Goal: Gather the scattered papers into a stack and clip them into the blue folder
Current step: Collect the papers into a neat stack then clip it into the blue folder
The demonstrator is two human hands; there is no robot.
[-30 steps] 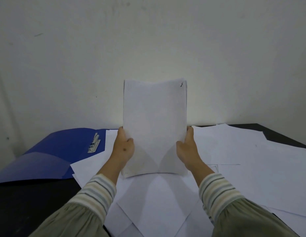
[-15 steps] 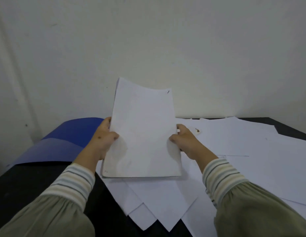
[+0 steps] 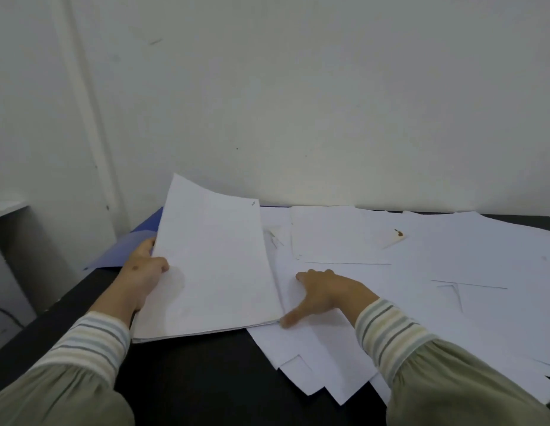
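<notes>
Part stack [image 3: 212, 265] gathered, held at 9 o'clock edge by left hand [image 3: 141, 272], grip clamped on it, over folder [image 3: 126, 250] at 10. Right hand [image 3: 326, 290] flat, grip apart, on loose sheets [image 3: 452, 256] at 3 across counter [image 3: 190, 379]. Left: gather rest, clip in.

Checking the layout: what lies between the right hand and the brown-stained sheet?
In the head view, only overlapping loose white papers lie between the right hand and the stained sheet.

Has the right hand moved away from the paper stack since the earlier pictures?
Yes. The right hand has let go of the paper stack and rests to its right on the loose sheets on the table.
</notes>
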